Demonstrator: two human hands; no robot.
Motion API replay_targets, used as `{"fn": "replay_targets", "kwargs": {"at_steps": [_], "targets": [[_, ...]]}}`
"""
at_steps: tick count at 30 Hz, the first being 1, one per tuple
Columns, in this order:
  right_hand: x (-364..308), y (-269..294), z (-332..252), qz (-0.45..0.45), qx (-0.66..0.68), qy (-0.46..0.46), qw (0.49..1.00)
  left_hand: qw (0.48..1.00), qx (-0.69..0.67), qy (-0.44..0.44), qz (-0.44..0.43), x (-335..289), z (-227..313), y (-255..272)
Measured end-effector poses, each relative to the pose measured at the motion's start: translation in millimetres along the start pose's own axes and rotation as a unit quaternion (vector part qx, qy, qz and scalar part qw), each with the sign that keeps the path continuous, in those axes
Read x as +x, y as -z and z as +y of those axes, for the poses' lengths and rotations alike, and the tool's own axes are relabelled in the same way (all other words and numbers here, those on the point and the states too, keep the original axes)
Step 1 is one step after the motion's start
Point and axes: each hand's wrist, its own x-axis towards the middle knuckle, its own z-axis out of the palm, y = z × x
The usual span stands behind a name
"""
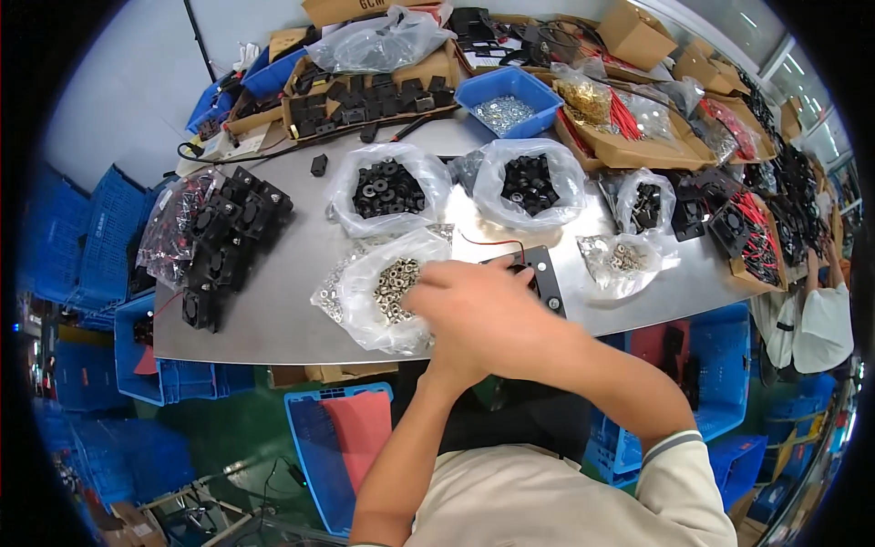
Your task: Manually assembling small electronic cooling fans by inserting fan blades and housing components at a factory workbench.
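My right hand [478,314] reaches leftward across my left one, its blurred fingertips at the mouth of a clear plastic bag of small metal nuts [396,284]. Whether the fingers have a nut between them cannot be made out. My left hand [516,271], mostly covered by the right, has its visible fingertips on a black fan unit [547,278]. This unit has a flat black plate with silver fasteners, and a thin red wire [510,242] curves behind it. Beyond the nuts are bags of black washers [387,190] and small black parts [529,182].
Stacked black fans [235,228] lie at the left of the metal table [273,314]. A blue tray of small metal parts [509,102] and cardboard trays [365,108] line the back. Small bags [629,260] sit right. Blue crates [330,456] stand below; another person [820,324] is far right.
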Motion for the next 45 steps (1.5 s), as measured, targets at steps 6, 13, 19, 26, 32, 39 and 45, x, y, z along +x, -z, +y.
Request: {"fn": "replay_targets", "kwargs": {"at_steps": [6,13,19,26,32,39,45], "targets": [[47,-64,-12,0.014,-0.093,0.055,0.994,0.88,0.46,-0.094,-0.074,2,14,18],[41,-67,-7,0.039,-0.058,0.041,0.997,0.861,0.495,-0.094,-0.067,4,11,14],[40,-68,-2,0.016,-0.064,0.038,0.997,0.871,0.478,-0.082,-0.078,4,8,14],[43,-62,-9,0.025,-0.045,0.037,0.998,0.88,0.465,-0.072,-0.061,2,16,16],[32,-50,6,0.083,0.149,0.003,0.985,0.884,0.449,-0.114,-0.056,1,6,17],[-53,37,65,0.116,0.399,-0.197,0.888,0.889,0.446,-0.094,-0.052,5,22,16],[-96,34,69,0.094,0.334,-0.216,0.912,0.886,0.454,-0.078,-0.046,4,25,16]]}}
